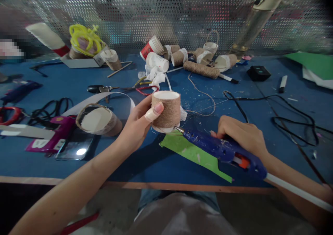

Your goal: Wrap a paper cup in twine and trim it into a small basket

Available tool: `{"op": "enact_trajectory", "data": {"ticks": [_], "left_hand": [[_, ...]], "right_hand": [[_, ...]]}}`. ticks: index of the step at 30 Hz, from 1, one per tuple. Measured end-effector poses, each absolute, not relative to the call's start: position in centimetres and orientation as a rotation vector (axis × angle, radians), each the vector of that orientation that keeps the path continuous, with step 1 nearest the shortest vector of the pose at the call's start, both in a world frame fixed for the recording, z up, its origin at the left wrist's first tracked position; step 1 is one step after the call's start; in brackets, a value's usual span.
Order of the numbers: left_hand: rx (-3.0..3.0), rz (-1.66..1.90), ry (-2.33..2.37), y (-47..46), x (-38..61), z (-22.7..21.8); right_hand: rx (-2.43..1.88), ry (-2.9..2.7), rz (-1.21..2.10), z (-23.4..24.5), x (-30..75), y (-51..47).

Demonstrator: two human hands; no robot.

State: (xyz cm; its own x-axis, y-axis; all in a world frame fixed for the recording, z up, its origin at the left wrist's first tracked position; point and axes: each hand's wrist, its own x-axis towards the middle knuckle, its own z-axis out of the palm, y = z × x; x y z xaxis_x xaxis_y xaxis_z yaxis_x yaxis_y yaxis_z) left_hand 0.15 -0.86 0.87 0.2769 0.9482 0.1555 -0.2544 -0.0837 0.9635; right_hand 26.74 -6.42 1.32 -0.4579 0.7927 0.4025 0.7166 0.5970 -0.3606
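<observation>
While the nozzle touches the cup's lower edge, burns and drips are the likely faults.
Head view: the left hand (137, 124) clasps the twine-wrapped cup (166, 108) above the blue table (260, 99); the right hand (241, 134) grips the glue gun (223, 151). Fingers near the tip may scorch, and glue may fall onto the green paper (195, 154). The twine lies in even turns; the rim is white.

Dim, bluish light; a lamp glares off the phone screen (81, 151) left of the left hand (137, 124); far behind it the mesh wall (166, 13) is blurred, and the corners darken and bend
</observation>
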Motion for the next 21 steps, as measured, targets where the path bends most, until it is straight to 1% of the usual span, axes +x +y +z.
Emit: {"op": "enact_trajectory", "data": {"ticks": [21], "left_hand": [[1.135,1.157,0.786,-0.94,-0.01,1.21]], "right_hand": [[-1.178,-2.262,0.205,1.06,26.99,-6.2]]}}
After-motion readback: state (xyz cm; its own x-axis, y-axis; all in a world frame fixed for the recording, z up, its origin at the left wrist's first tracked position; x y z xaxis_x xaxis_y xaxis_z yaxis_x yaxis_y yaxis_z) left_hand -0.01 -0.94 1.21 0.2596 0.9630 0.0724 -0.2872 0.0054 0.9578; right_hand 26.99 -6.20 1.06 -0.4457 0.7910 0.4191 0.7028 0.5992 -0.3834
